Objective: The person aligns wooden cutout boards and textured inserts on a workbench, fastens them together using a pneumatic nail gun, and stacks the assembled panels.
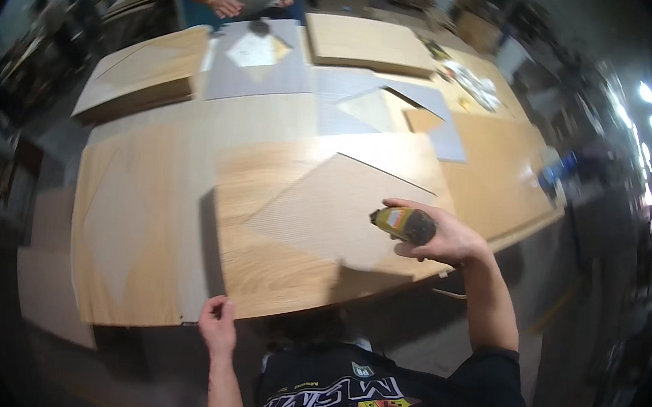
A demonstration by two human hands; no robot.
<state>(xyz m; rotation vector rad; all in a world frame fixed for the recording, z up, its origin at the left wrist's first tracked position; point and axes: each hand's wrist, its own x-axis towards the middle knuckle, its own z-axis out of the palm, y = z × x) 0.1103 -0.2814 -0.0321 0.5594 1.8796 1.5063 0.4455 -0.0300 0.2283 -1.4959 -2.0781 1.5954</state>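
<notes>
A pale wood panel (295, 268) lies nearest me, with a finely ribbed diamond-shaped piece (317, 210) set in its face. My left hand (218, 326) is at the panel's near left corner, fingers curled in against the edge. Above the right part of the diamond, my right hand (450, 236) is wrapped around a yellow and black handheld tool (402, 223). Its dark round end faces up, and its exact kind cannot be made out. The tool casts a shadow on the panel's near edge.
Another diamond-patterned panel (157, 225) lies to the left. Stacked boards (144, 77) and a thick light board (366, 45) sit farther back. Grey sheets with diamond cut-outs (334, 85) lie between. Across the table, a person's hands (226, 7) work over another sheet. A blue object (558, 171) is at right.
</notes>
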